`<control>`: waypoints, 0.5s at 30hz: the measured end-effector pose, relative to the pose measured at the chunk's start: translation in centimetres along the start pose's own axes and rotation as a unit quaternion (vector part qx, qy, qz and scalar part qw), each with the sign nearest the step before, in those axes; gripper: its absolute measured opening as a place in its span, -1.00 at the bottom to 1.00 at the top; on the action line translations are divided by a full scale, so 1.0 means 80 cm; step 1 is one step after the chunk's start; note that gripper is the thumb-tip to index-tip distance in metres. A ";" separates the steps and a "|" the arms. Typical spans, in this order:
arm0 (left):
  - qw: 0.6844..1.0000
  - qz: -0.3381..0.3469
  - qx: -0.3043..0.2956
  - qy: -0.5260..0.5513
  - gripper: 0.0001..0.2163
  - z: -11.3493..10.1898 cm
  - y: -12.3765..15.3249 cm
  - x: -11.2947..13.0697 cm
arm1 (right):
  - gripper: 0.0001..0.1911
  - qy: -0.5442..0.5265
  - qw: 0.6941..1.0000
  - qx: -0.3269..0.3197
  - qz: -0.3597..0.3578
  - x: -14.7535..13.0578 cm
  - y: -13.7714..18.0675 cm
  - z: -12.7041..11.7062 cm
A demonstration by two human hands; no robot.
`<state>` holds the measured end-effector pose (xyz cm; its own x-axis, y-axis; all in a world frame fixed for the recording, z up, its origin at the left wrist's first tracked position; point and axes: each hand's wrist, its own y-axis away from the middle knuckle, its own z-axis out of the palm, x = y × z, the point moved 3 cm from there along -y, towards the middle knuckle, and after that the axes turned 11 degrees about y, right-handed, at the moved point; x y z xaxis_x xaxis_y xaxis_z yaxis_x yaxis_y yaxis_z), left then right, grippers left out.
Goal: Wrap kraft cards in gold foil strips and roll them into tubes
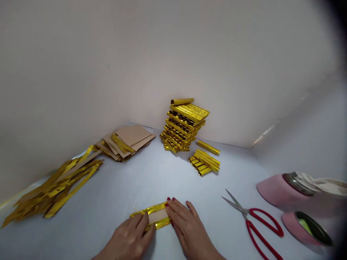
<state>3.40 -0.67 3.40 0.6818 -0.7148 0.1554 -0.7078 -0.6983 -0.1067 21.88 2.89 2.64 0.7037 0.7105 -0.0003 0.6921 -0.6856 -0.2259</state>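
A sheet of gold foil paper (159, 216) lies on the table in front of me, its tan backing showing in the middle and its two long edges folded in as gold strips. My left hand (132, 234) has its fingers curled and closed on the left part of the sheet, covering much of it. Over the right end, my right hand (185, 222) rests flat with fingers stretched out, pressing the paper down. Beyond both hands stands a tall stack of gold foil tubes (184, 124), with a smaller pile of tubes (204, 162) beside it.
Tan sheets (135, 137) are piled at the back left, near a heap of gold strips (62, 184). Red-handled scissors (245, 212) lie open on the right. A pink flask (273, 189) and a pink cup-like lid (295, 227) are at the right edge. White walls enclose the table.
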 end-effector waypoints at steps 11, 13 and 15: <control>0.996 -0.064 -0.029 0.056 -0.69 0.004 -0.007 -0.009 | -0.78 -0.208 0.970 -0.068 0.110 0.020 -0.001 0.003; 0.991 -0.095 -0.055 0.071 -0.67 0.002 -0.010 -0.013 | -0.83 -0.228 0.965 -0.053 0.119 0.021 -0.006 0.001; 0.986 -0.123 -0.066 0.088 -0.68 0.000 -0.013 -0.017 | -0.85 -0.249 0.960 -0.027 0.129 0.022 -0.009 0.001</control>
<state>3.16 1.01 3.33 0.8018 -0.4979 0.3304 -0.5502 -0.8309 0.0830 22.60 4.65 2.76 0.6976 0.4950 -0.5179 0.5221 -0.8463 -0.1056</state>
